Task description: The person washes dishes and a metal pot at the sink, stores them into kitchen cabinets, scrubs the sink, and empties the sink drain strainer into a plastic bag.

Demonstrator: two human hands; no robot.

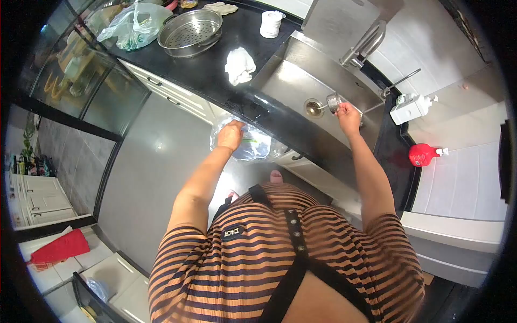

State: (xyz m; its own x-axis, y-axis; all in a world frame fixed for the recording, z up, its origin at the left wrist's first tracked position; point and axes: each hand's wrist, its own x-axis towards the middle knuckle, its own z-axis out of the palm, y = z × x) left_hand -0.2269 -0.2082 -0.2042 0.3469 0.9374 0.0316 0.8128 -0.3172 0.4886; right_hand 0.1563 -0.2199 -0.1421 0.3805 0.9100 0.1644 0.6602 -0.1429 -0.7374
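Note:
My right hand (348,117) is closed on a small metal sink strainer (333,100), held tilted inside the steel sink (301,75). Right beside the strainer is the round drain opening (314,109). At the counter's front edge, my left hand (230,135) grips the rim of a clear plastic bag (257,145). The bag hangs in front of the cabinet, and a bit of green shows in it. What lies deeper in the bag is hard to make out.
A crumpled white cloth (239,66), a white roll (271,24) and a steamer pan (190,33) sit on the black counter (215,97). The faucet (363,48) rises behind the sink. A white pump bottle (412,109) and a red bottle (421,155) stand at the right.

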